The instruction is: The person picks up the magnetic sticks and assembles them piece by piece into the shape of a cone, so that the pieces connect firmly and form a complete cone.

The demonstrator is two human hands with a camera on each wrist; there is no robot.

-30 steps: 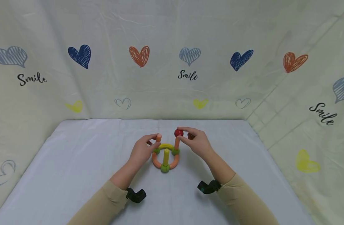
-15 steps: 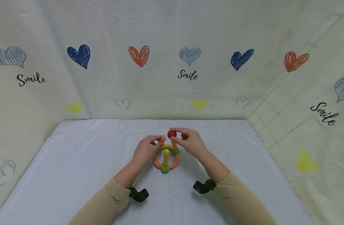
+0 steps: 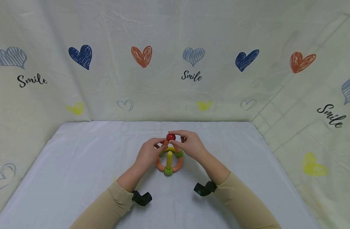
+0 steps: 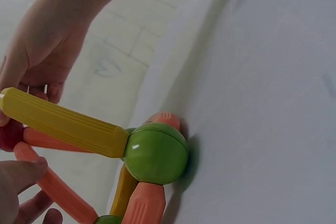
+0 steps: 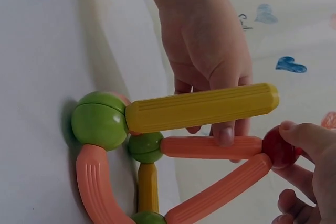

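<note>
1. Head view: I see my right hand pinching the small red plastic ball, which has slid toward nine o'clock since a second ago; my left hand has tilted its orange ribbed plastic rod to meet it.
2. Left wrist: the yellow ribbed upright rod rises from a green plastic ball on the white cloth-covered table.
3. Right wrist: two orange rods now converge at the red ball above the ring base; left fingers press one.
</note>
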